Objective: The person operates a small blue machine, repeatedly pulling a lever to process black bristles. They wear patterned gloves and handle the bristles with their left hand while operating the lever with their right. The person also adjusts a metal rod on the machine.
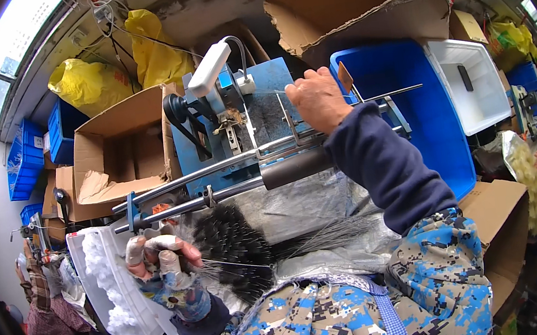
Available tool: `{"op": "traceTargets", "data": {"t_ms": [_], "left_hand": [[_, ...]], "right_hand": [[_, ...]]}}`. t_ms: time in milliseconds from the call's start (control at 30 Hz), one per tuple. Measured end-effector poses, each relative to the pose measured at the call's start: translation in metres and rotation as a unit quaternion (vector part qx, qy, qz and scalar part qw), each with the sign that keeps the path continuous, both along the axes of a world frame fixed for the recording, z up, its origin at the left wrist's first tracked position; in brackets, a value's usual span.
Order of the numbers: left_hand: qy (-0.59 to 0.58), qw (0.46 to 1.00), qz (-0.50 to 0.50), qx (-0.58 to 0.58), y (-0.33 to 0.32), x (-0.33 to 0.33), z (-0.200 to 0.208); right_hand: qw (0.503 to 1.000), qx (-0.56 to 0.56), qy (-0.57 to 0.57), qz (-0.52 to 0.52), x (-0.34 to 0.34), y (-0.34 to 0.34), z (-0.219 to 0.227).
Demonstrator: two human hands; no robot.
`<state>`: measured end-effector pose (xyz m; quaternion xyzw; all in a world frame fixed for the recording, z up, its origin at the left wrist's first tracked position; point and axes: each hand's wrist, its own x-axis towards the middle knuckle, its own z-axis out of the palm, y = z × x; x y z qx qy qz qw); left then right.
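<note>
Thin wire (236, 262) in left hand (165, 261)

A creased silver-grey sheet (307, 213) forms the surface nearest the person; the support beneath it is hidden. A bundle of thin dark rods (235, 251) lies directly on the sheet, its length extending to the right. Beyond the sheet, a blue base plate (267, 116) carries a black pulley (175, 108) at its left side.
</note>
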<state>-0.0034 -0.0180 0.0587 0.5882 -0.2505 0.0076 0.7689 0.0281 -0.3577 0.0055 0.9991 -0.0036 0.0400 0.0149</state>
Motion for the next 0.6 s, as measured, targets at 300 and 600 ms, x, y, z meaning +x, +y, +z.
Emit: {"op": "traceTargets", "data": {"t_ms": [300,600], "left_hand": [[0.032,0.999,-0.025,0.011,-0.024,-0.023,0.003],[-0.173,0.760,0.048,0.625,0.023,-0.003,-0.032]], "right_hand": [[0.764,0.594,-0.035,0.251,-0.100,0.116,0.043],[0.801,0.583,-0.020,0.132,-0.095,0.074,0.045]]}}
